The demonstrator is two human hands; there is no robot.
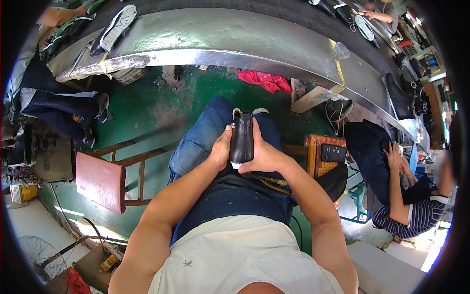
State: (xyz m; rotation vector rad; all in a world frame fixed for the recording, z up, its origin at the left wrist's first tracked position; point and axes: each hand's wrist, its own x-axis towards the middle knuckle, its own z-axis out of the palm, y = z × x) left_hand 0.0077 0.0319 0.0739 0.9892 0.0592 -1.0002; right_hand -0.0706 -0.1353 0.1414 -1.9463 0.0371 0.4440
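Note:
A black leather ankle boot with a white edge at its near end is held above my lap, between my thighs. Its back seam seems to face up. My left hand presses along the boot's left side, with the fingertips partly hidden. My right hand wraps the right side, its thumb lying by the white edge. Both hands are closed on the boot. A pale patch, unclear in kind, shows just beyond it over my right knee.
A long metal bench runs across the front, with a white-soled shoe on it. At left stands a wooden stool; at right, a black phone lies on a woven yellow surface. A person in stripes sits at right; another person's legs are at left.

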